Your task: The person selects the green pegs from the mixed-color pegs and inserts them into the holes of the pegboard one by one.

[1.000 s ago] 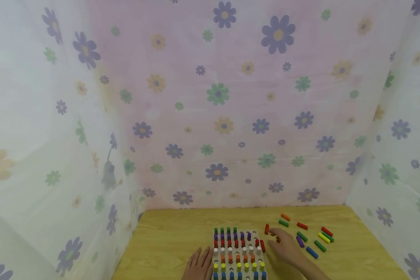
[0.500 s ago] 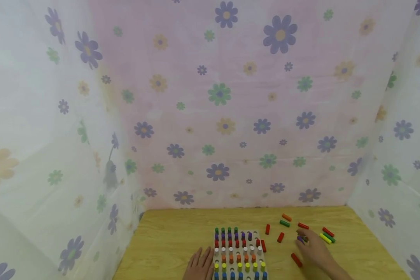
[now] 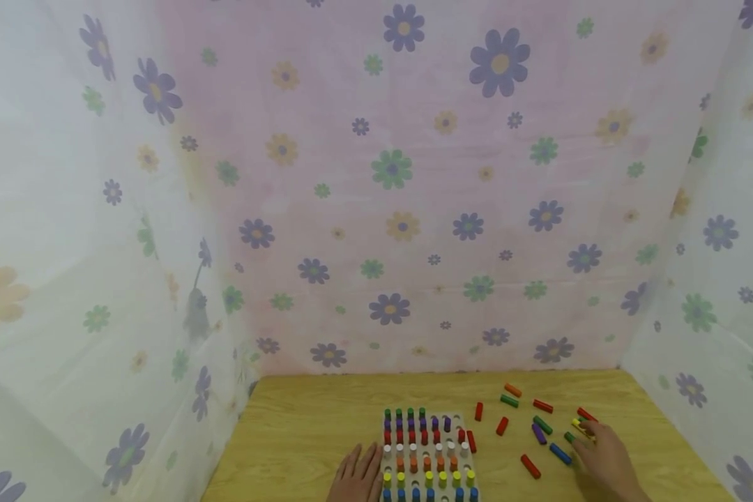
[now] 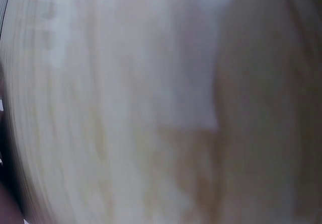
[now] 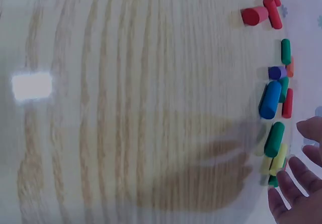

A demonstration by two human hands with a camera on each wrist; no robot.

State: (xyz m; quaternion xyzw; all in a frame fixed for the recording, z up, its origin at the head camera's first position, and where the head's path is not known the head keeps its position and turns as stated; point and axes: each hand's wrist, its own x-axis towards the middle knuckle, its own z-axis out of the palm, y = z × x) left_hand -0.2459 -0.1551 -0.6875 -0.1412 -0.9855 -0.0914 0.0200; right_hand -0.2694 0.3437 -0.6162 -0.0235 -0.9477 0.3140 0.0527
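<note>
A pale wooden pegboard (image 3: 455, 421) stands at the table's near edge, with rows of green, purple, red, white, orange, yellow and blue pegs upright in it. My left hand (image 3: 355, 477) lies flat on the table against the board's left side. My right hand (image 3: 604, 461) is out to the right among loose pegs, its fingers (image 5: 293, 182) spread and reaching over a yellow peg (image 3: 581, 426) (image 5: 274, 164). A green peg (image 5: 274, 139) and a blue peg (image 5: 270, 99) lie just beside the fingertips. Nothing is held. The left wrist view is only blurred wood.
Several loose pegs lie right of the board: red (image 3: 502, 426), red (image 3: 530, 466), purple (image 3: 539, 434), blue (image 3: 560, 454), green (image 3: 509, 401), orange (image 3: 512, 390). Flowered cloth walls close in the wooden table (image 3: 314, 418) at the back and both sides.
My right hand has moved from the board's right edge rightward to the far loose pegs, uncovering two red pegs and the purple one. The left hand has stayed put.
</note>
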